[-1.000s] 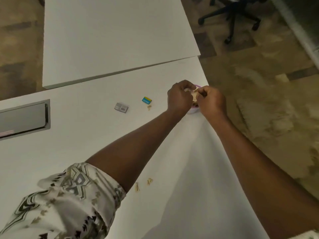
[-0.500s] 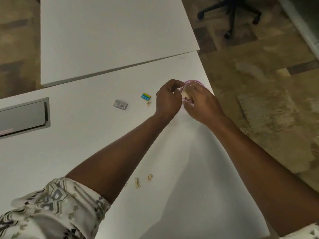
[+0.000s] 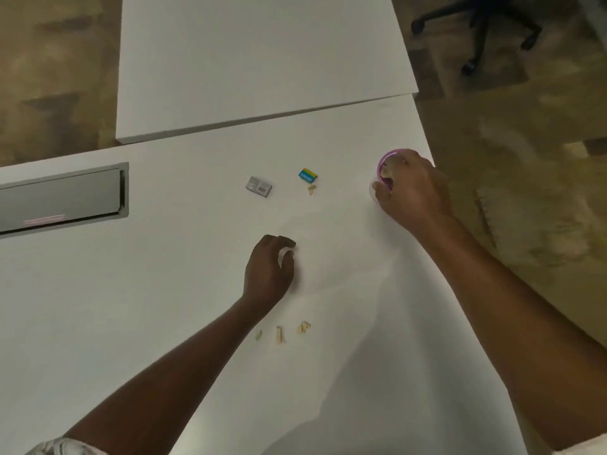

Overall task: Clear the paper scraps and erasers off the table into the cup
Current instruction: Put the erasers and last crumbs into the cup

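A pink-rimmed cup (image 3: 385, 159) stands near the right edge of the white table (image 3: 164, 307). My right hand (image 3: 410, 192) wraps over its top and side, fingers at the rim, with pale scraps visible inside. My left hand (image 3: 271, 269) hovers mid-table, fingers curled loosely with nothing seen in them. A grey eraser (image 3: 258, 186) and a blue-and-yellow eraser (image 3: 307, 175) lie beyond it, with a small paper scrap (image 3: 311, 189) beside the blue one. Three paper scraps (image 3: 281, 334) lie near my left wrist.
A second white tabletop (image 3: 256, 60) butts against the far side. A grey cable hatch (image 3: 62, 198) is set into the table at the left. An office chair base (image 3: 476, 31) stands on the floor at the far right. The table's right edge runs just past the cup.
My left hand has pulled away from the cup, back toward the middle of the table. My right hand stays on the cup.
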Tool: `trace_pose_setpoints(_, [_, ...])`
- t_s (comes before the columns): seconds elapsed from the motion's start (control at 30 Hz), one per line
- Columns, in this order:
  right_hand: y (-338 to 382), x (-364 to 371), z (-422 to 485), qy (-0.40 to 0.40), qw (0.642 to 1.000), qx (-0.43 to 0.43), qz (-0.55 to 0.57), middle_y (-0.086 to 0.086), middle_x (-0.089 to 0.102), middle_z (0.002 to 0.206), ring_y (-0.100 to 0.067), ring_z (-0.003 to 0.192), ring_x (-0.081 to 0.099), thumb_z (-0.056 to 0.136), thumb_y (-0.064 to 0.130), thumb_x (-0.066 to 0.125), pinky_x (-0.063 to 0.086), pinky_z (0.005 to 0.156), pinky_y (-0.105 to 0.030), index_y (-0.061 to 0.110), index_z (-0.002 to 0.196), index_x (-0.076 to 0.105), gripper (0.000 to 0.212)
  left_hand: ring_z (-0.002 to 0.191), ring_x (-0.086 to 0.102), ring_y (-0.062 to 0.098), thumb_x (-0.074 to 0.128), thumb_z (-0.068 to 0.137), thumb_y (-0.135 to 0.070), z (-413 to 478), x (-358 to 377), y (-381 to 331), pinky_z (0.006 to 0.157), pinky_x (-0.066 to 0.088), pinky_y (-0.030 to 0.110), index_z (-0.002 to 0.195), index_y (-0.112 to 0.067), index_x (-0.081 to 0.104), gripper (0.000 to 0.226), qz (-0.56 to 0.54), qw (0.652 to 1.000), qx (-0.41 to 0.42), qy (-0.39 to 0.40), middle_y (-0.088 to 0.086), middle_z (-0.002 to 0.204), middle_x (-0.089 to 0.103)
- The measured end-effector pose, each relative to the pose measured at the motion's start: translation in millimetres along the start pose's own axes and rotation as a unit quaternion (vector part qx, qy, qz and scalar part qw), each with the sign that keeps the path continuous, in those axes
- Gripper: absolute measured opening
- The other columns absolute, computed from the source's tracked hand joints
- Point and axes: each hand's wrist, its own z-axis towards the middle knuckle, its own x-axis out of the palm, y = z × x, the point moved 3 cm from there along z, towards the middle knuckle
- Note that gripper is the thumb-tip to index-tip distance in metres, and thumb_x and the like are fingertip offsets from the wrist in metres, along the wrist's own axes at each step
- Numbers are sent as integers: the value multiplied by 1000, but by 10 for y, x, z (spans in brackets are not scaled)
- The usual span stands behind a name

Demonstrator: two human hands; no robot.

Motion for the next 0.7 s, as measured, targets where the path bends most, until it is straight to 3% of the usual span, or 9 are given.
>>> trace_pose_setpoints(0.1, [279,17,-59,-39,995,-48,77,-11,60,133,-30,124,56,91,29,63,46,102,-40,7,125,63,40,107,60,20,61,91,-19,-149,-95,235,86,53,36,112,-21,66,21,24,1000,-2,-5,-2,118,61])
trace_pose_setpoints(0.2, [631,281,-107,50,987,-94,123,-9,50,146,-28,132,50,93,29,63,47,103,-40,12,137,55,48,113,57,26,64,90,-19,-115,-158,330,91,52,41,120,-16,63,30,44,999,-4,-8,5,128,56])
trace_pose_setpoints(0.3, [886,619,-62,139,980,-91,109,-8,26,162,-28,146,30,93,29,62,40,109,-42,19,147,44,58,124,52,32,63,90,-21,119,-221,324,101,48,44,129,-12,58,41,76,997,-3,-5,12,139,51])
trace_pose_setpoints(0.4, [992,868,83,194,973,-74,97,-3,5,168,-28,154,11,96,22,58,32,115,-45,25,155,29,66,135,43,35,60,90,-21,444,-281,269,108,43,47,141,-12,49,52,117,993,0,7,15,152,40])
trace_pose_setpoints(0.47, [1019,966,182,209,971,-72,89,-1,0,168,-32,154,7,96,12,53,33,114,-48,28,157,23,69,140,37,38,57,90,-19,664,-314,240,108,41,47,148,-13,40,60,160,987,18,16,17,159,30])
trace_pose_setpoints(0.6, [1049,1061,324,213,971,-103,42,-1,6,168,-36,152,13,96,4,37,33,114,-49,31,156,24,67,148,25,38,51,91,-9,1019,-343,229,108,40,49,155,-17,30,67,229,971,50,35,14,166,16])
trace_pose_setpoints(0.67, [1032,1124,334,207,969,-134,1,-1,24,162,-32,146,29,100,26,35,34,111,-43,39,148,33,50,149,22,38,48,92,-5,1124,-329,237,109,40,50,156,-20,28,68,252,964,57,55,11,166,14])
trace_pose_setpoints(0.7, [1033,1138,326,184,971,-154,-18,-1,38,150,-31,136,42,99,40,34,38,103,-41,40,137,41,39,149,23,37,47,92,-4,1155,-321,241,108,41,50,156,-20,28,68,259,962,60,68,11,166,16])
